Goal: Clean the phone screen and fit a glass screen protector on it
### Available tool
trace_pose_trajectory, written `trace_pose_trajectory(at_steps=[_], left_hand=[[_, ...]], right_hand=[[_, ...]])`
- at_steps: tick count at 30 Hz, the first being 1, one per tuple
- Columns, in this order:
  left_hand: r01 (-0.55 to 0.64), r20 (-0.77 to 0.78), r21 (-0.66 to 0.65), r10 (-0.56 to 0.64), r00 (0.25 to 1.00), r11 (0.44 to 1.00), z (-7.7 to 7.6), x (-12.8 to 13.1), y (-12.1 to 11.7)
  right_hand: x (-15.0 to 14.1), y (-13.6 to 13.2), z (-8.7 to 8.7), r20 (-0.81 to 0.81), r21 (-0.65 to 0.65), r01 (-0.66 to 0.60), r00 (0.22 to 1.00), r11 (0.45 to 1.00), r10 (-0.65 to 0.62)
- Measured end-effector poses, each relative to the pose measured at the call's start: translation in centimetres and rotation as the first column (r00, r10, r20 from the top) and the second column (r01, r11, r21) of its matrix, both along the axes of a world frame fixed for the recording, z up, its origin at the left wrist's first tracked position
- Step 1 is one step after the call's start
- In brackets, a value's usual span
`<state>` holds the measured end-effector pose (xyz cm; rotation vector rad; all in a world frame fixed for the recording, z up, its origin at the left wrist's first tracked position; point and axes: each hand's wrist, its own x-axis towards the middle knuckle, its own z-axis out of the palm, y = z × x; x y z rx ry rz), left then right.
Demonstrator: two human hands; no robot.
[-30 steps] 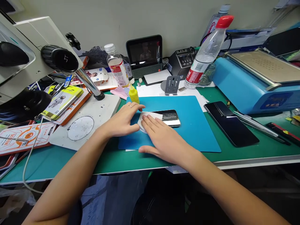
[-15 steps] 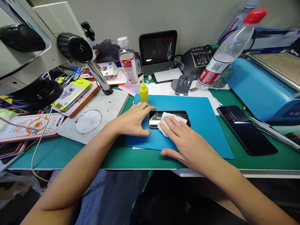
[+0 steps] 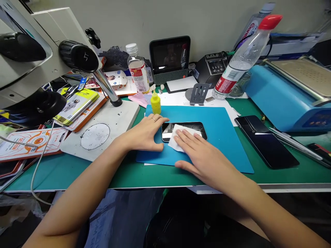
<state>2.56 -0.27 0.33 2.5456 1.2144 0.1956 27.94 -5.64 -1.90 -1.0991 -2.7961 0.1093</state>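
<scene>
Okay, looks partway: pressing wipe (image 3: 173,141) onto phone (image 3: 167,131) with flat, ungripping right hand (image 3: 204,155), spreading empty left hand (image 3: 144,134) nearby.

Slanted clear bottle with pale cap (image 3: 251,29): red letters "Gam", rest out of sight. Yellow-and-white flat box (image 3: 79,103): dark letters, seemingly "TTER", rest unclear. Black ribbed knob (image 3: 77,57): white angular logo, unclear. Clear bottle with red cap (image 3: 229,81): barcode on red-and-white label, print illegible. White-capped clear bottle (image 3: 139,74): label print too small. Orange-and-white flat box (image 3: 33,142): round emblem, lettering blurred.
</scene>
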Motion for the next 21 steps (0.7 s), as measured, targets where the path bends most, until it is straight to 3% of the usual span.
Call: trace_pose_trajectory(at_steps=[5, 9, 16, 21], left_hand=[[-0.018, 0.005, 0.018, 0.018, 1.0, 1.0, -0.1, 0.1, 0.0], [-0.013, -0.002, 0.037, 0.013, 1.0, 0.999, -0.2, 0.3, 0.1], [-0.019, 0.02, 0.076, 0.017, 1.0, 0.997, -0.6, 0.4, 0.2], [-0.022, -0.002, 0.075, 0.023, 1.0, 0.997, -0.6, 0.4, 0.1]], right_hand=[[3.5, 0.1, 0.0, 0.042, 0.031, 0.111, 0.993, 0.993, -0.112], [3.9, 0.9, 0.1, 0.072, 0.039, 0.189, 0.979, 0.981, -0.192], [-1.1, 2.5, -0.2, 0.027, -0.002, 0.314, 0.949, 0.949, -0.314], [-5.2, 1.7, 0.0, -0.07, -0.087, 0.192, 0.978, 0.977, -0.199]])
